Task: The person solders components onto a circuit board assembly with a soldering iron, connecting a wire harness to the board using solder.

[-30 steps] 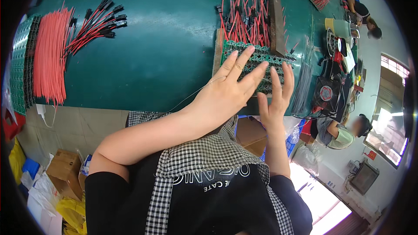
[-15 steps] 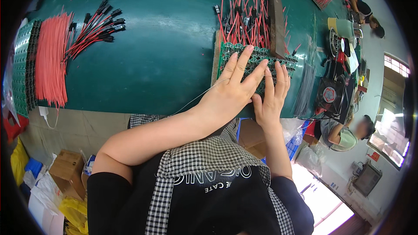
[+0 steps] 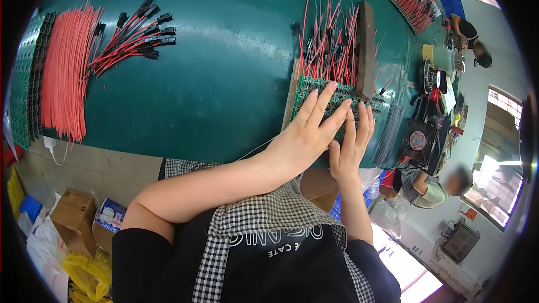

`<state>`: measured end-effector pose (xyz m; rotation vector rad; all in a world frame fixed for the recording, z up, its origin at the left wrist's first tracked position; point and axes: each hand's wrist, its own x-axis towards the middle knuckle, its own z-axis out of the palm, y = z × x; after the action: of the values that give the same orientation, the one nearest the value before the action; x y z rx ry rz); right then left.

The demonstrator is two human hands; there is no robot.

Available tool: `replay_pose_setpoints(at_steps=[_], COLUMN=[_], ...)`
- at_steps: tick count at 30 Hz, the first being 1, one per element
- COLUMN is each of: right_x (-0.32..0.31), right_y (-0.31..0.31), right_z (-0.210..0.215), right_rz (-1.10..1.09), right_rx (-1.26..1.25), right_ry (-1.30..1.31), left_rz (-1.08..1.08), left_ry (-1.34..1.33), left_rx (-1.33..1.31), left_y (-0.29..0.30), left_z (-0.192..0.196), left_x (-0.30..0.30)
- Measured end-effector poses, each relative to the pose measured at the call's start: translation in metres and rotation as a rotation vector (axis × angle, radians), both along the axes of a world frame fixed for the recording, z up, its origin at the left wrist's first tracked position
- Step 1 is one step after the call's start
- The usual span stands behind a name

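Observation:
My left hand [image 3: 306,130] lies over a panel of green circuit boards [image 3: 337,94], its fingers stretched out and spread, the tips on the boards. Beside it, my right hand [image 3: 351,148] rests at the panel's near right part, fingers extended and thumb apart. A thin pale wire [image 3: 264,147] runs from the left wrist area toward the table's near edge; where it ends is hidden. Red and black leads [image 3: 331,45] stand out beyond the panel's far side. Across them lies a dark bar [image 3: 365,50], its near end on the boards.
On the left lie a bundle of red wires [image 3: 67,78], black-plugged leads [image 3: 149,36] and more green boards [image 3: 21,78]. Grey wires [image 3: 388,134] sit right of my hands, near a black fan [image 3: 418,137]. Two people work farther right. A cardboard box [image 3: 76,213] stands on the floor.
The view has shifted, so the table and hands appear a little lower. Both hands keep nearly the same pose on the boards.

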<state>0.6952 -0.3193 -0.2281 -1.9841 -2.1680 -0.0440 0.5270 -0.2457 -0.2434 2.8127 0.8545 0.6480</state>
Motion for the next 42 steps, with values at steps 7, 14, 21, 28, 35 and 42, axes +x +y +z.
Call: replay_pose_setpoints(at_steps=[7,14,21,28,35,42], right_x=[-0.003,0.038,0.062,0.047,0.049,0.050], right_y=[0.001,0.075,0.252,0.288,0.289,0.286], right_z=[0.011,0.095,0.079,0.056,0.053,0.049], right_rz=[-0.017,0.042,0.231,0.188,0.196,0.374], right_rx=[-0.048,0.184,-0.276,-0.515,-0.546,-0.458], right_ry=[0.037,0.150,-0.031,-0.204,-0.176,-0.281], left_rz=[-0.070,-0.082,-0.092,-0.090,-0.112,-0.111], left_ry=[0.072,0.081,0.042,0.088,0.096,0.100], left_rx=[-0.060,-0.093,-0.105,-0.046,-0.092,-0.099], left_y=[0.002,0.001,0.004,0.004,0.005,0.004], left_z=[0.005,0.009,0.012,0.010,0.009,0.009], left_x=[-0.004,-0.005,-0.007,-0.006,-0.005,-0.005])
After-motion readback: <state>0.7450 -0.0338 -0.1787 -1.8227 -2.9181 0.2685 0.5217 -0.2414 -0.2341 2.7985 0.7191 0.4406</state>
